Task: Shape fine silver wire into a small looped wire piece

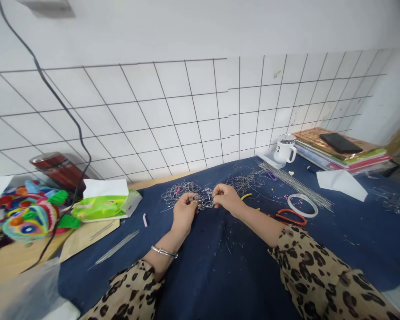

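Wirework (pixel 206 199) is left of the yellow-handled tool (pixel 246 195), its ends pinched by the left hand (pixel 184 213) and right hand (pixel 227 199). Uneven pulling might warp its thin strands; a slip might prick skin.

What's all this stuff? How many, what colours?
Wirework: 1, silver, middle
Wire tangles: 3, silver, back, right
Wire bundles: 2, silver, left, right
Table: 1, tan, underneath
Cloth: 1, blue, on table
Mug: 1, white, back right
Books: 1 pile, mixed, by mug
Phone: 1, black, on books
Ring: 1, white, right
Handles: 2 sets, orange, yellow, right
Bits: many, pink, by ring
Papers: 3+, white, left, right
Pack: 1, green, left
Flask: 1, red, back left
Toys: uncountable, multicoloured, left
Cord: 1, dark, left
Wall: 1, white, back
Bag: 1, clear, front left
Card: 1, tan, left
Stick: 1, pink, left
Sleeves: 2, leopard-print, front
Bangle: 1, silver, front left
Left grip: 1, bare, on wirework
Right grip: 1, bare, on wirework
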Tool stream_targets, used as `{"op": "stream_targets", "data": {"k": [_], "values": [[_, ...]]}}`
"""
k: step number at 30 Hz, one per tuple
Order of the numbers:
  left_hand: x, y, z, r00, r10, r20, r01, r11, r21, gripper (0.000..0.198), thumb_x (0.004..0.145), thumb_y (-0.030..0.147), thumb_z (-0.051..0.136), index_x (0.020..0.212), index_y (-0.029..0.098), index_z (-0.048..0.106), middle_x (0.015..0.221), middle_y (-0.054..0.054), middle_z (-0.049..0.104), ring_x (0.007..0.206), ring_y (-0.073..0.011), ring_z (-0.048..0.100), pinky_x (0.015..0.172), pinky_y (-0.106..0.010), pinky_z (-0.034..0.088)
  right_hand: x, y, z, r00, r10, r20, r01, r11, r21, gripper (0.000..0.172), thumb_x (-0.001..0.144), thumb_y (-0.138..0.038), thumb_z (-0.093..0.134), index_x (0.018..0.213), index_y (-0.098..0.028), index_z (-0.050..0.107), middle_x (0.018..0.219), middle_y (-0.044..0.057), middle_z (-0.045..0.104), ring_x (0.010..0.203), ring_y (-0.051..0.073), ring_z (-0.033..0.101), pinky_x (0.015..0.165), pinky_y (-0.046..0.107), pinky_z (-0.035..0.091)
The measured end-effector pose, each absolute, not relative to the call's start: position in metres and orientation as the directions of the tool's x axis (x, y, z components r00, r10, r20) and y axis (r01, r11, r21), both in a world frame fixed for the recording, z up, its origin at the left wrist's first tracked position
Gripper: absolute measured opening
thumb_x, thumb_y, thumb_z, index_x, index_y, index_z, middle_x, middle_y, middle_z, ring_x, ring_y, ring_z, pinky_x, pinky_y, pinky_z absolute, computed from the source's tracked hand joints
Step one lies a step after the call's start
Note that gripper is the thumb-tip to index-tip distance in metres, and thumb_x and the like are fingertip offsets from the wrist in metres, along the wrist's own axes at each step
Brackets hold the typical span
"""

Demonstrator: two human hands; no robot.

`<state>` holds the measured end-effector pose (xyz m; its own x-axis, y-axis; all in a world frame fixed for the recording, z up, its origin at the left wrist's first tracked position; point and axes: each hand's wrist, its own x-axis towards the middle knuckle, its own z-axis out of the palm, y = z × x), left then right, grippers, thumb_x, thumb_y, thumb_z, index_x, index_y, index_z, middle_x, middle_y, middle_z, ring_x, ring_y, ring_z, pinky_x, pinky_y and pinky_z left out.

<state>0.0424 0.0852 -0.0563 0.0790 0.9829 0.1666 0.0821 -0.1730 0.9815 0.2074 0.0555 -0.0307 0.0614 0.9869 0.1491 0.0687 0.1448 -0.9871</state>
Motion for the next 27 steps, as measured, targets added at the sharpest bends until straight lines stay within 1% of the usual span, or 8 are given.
{"op": "stream_targets", "data": {"k": [4, 9, 12, 16, 17, 19, 24, 27], "values": [[0.047, 0.082, -0.059, 0.059, 0.986, 0.154, 0.074, -0.158, 0.985, 0.018, 0.071, 0.026, 0.055, 0.086, 0.017, 0.056, 0.067, 0.001, 0.055, 0.058, -0.0115, 0.055, 0.045, -0.019, 0.042, 0.205, 0.057, -0.03, 0.095, 0.983, 0.158, 0.165, 0.141, -0.976, 0.011, 0.057, -0.012, 0.051, 0.066, -0.017, 0.051, 0.058, -0.004, 0.052, 0.048, 0.011, 0.056, 0.044, 0.02, 0.045], [0.052, 0.083, -0.06, 0.048, 0.996, 0.079, -0.047, -0.076, 0.996, 0.015, 0.066, 0.019, 0.055, 0.082, 0.017, 0.056, 0.064, 0.002, 0.055, 0.055, -0.0107, 0.053, 0.043, -0.018, 0.039, 0.195, 0.062, -0.019, 0.05, 0.994, 0.097, 0.435, 0.066, -0.898, 0.01, 0.061, -0.015, 0.051, 0.07, -0.017, 0.053, 0.059, -0.003, 0.055, 0.044, 0.01, 0.056, 0.043, 0.018, 0.041], [0.052, 0.087, -0.06, 0.009, 0.999, 0.049, -0.13, -0.047, 0.99, 0.012, 0.065, 0.016, 0.054, 0.076, 0.018, 0.054, 0.061, 0.003, 0.053, 0.052, -0.0102, 0.051, 0.042, -0.017, 0.038, 0.182, 0.07, -0.004, -0.007, 0.996, 0.085, 0.628, 0.071, -0.775, 0.01, 0.063, -0.016, 0.051, 0.072, -0.017, 0.055, 0.064, -0.002, 0.06, 0.047, 0.009, 0.057, 0.046, 0.018, 0.04], [0.054, 0.095, -0.054, -0.012, 1.0, -0.013, -0.277, 0.009, 0.961, 0.014, 0.063, 0.015, 0.056, 0.076, 0.018, 0.051, 0.06, 0.003, 0.053, 0.051, -0.0099, 0.051, 0.042, -0.017, 0.038, 0.16, 0.085, 0.025, -0.074, 0.986, 0.149, 0.852, 0.14, -0.505, 0.011, 0.063, -0.015, 0.054, 0.072, -0.017, 0.059, 0.071, 0.003, 0.064, 0.067, 0.015, 0.06, 0.056, 0.02, 0.039], [0.055, 0.098, -0.05, -0.005, 1.0, -0.03, -0.316, 0.027, 0.948, 0.016, 0.063, 0.015, 0.056, 0.078, 0.019, 0.051, 0.06, 0.003, 0.053, 0.051, -0.01, 0.051, 0.043, -0.017, 0.038, 0.155, 0.089, 0.034, -0.087, 0.985, 0.15, 0.878, 0.147, -0.455, 0.011, 0.063, -0.015, 0.055, 0.073, -0.017, 0.059, 0.075, 0.004, 0.065, 0.073, 0.016, 0.061, 0.059, 0.02, 0.039], [0.056, 0.107, -0.039, 0.029, 0.998, -0.058, -0.389, 0.065, 0.919, 0.018, 0.063, 0.015, 0.058, 0.079, 0.019, 0.05, 0.06, 0.002, 0.054, 0.051, -0.011, 0.052, 0.042, -0.019, 0.039, 0.149, 0.097, 0.05, -0.111, 0.987, 0.115, 0.902, 0.148, -0.405, 0.013, 0.065, -0.017, 0.056, 0.077, -0.017, 0.06, 0.08, 0.006, 0.066, 0.077, 0.017, 0.061, 0.06, 0.021, 0.04], [0.054, 0.131, -0.004, 0.178, 0.984, -0.025, -0.525, 0.117, 0.843, 0.022, 0.061, 0.015, 0.065, 0.081, 0.015, 0.054, 0.064, -0.003, 0.058, 0.053, -0.0133, 0.056, 0.044, -0.022, 0.042, 0.156, 0.118, 0.095, -0.141, 0.99, -0.019, 0.907, 0.121, -0.404, 0.018, 0.069, -0.02, 0.056, 0.086, -0.016, 0.061, 0.062, 0.003, 0.064, 0.053, 0.013, 0.059, 0.049, 0.02, 0.041], [0.061, 0.143, 0.009, 0.23, 0.973, 0.02, -0.585, 0.122, 0.802, 0.022, 0.062, 0.013, 0.065, 0.081, 0.014, 0.055, 0.065, -0.003, 0.059, 0.054, -0.0117, 0.056, 0.046, -0.021, 0.043, 0.167, 0.127, 0.12, -0.131, 0.99, -0.06, 0.914, 0.097, -0.394, 0.02, 0.068, -0.017, 0.059, 0.087, -0.015, 0.062, 0.058, 0.002, 0.062, 0.048, 0.011, 0.057, 0.046, 0.018, 0.042]]}}
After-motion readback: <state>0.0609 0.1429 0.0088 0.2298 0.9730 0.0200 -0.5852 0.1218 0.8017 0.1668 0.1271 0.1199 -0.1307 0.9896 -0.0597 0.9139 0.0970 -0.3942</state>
